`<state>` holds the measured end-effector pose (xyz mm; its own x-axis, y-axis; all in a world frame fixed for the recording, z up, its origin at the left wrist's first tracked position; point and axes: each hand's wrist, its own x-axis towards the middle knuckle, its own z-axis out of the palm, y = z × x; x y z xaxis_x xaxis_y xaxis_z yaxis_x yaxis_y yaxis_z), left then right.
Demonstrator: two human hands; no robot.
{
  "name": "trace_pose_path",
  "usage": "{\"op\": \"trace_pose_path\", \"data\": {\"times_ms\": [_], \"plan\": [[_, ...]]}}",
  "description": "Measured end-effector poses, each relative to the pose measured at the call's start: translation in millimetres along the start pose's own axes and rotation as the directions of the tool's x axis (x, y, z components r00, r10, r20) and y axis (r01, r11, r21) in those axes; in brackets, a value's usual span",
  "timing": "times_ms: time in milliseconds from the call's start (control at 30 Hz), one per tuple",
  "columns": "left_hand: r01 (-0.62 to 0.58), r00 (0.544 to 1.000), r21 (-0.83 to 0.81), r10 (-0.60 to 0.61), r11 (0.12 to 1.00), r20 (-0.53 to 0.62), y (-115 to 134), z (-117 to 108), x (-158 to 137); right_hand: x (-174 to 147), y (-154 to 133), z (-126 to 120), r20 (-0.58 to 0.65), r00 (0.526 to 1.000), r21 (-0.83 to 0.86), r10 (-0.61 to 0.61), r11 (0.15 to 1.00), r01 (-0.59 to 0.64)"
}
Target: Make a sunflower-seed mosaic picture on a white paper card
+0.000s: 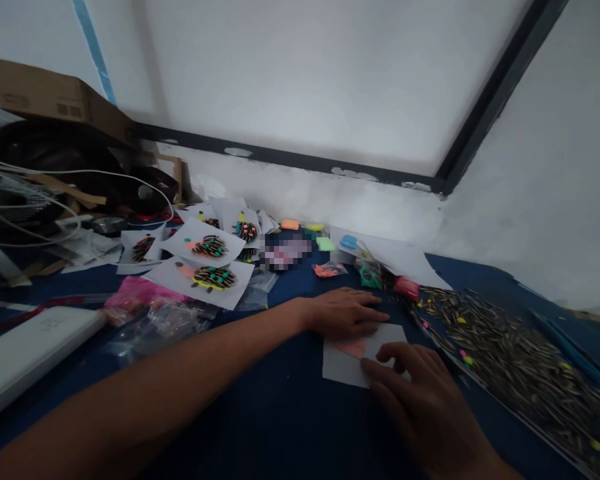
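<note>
A white sheet of paper (344,370) lies on the blue table, with a flat pink-orange patch of what looks like modelling clay (351,348) on it. My left hand (347,313) rests across the paper's upper edge, fingers stretched out flat and partly covering the patch. Over the paper's lower right is my right hand (425,390), its thumb and forefinger apart and bent, one fingertip touching or very near the patch's lower edge. I see nothing held in either hand. To the right spreads a pile of dark striped seeds, like sunflower seeds (520,360), with small coloured balls among them.
Behind lie a red clay pack (407,287), a green bag (370,273) and an orange bag (329,269). Hedgehog pictures with seed spines (213,277) overlap at left, near plastic bags (165,320) and a white box (40,353). A cardboard box (40,93) and cables stand far left.
</note>
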<state>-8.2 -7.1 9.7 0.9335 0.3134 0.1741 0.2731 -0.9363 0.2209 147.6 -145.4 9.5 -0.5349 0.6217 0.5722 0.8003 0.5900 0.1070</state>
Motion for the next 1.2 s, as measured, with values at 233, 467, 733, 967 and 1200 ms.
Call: {"op": "trace_pose_path", "data": {"times_ms": [233, 467, 733, 967, 1200], "plan": [[0.005, 1.0, -0.021, -0.005, 1.0, 0.008, -0.4, 0.1, -0.1, -0.9, 0.0, 0.8, 0.034, 0.999, 0.026, -0.009, 1.0, 0.008], [0.006, 1.0, -0.018, -0.006, 1.0, 0.005, -0.2, 0.2, 0.4, -0.9, 2.5, 1.5, 0.041, 0.999, -0.035, -0.013, 0.999, 0.014], [0.002, 1.0, -0.009, -0.002, 1.0, 0.005, -0.4, 0.6, 0.4, -1.2, 5.3, 2.1, 0.106, 0.994, -0.067, -0.011, 0.998, 0.019], [-0.003, 1.0, -0.007, 0.003, 1.0, 0.007, -0.5, -0.1, 0.6, 0.9, 4.0, 2.6, 0.071, 0.997, -0.097, -0.014, 0.995, 0.021], [0.005, 1.0, -0.026, -0.005, 1.0, 0.01, -0.7, 1.5, 0.2, 2.9, 3.3, 3.0, 0.115, 0.993, -0.111, 0.005, 0.994, 0.008]]}}
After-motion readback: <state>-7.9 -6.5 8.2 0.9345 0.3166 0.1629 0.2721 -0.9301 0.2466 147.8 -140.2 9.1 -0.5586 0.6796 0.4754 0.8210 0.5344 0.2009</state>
